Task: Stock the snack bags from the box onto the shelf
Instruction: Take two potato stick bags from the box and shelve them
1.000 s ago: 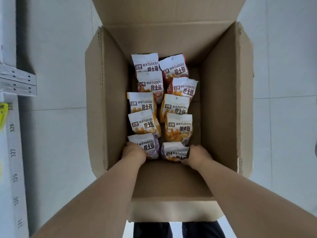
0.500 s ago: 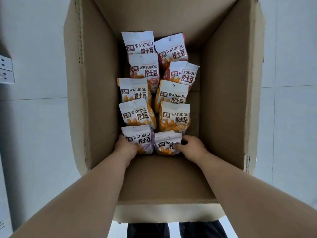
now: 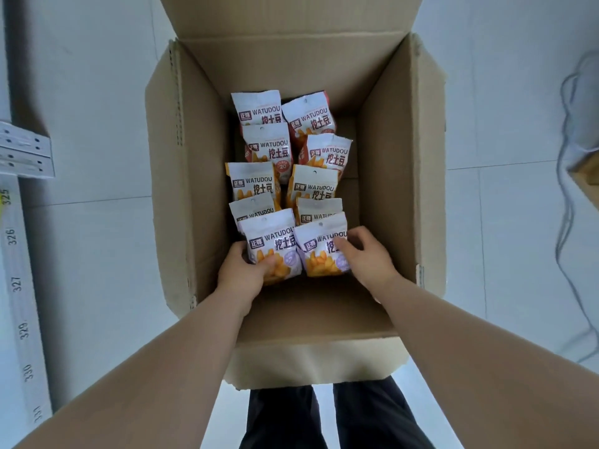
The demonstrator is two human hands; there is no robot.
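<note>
Box (image 3: pixel 194 196): open carton on the floor, flaps folded out. It holds ten snack bags in two columns.
Left hand (image 3: pixel 244 273): grasps the near-left bag (image 3: pixel 270 241), with the thumb on the front face and the fingers curled round the lower left corner.
Right hand (image 3: pixel 368 262): pinches the near-right bag (image 3: pixel 316 254) at its right edge, with the thumb across the print.
Held bags: both are inside the box at the near end. They are raised enough to overlap the row behind and are below the rim.
Other bags (image 3: pixel 252 183): eight, in four rows running to the far wall. No hand touches them.
Shelf: the white numbered strip (image 3: pixel 16 286) at far left is probably its front edge. No shelf surface and no stocked bag is in view.
Progress: judged early, with one pair in hand and none shown placed.
Left to do: lift the pair clear, carry it to the shelf, set it down, then repeat for the eight.
</note>
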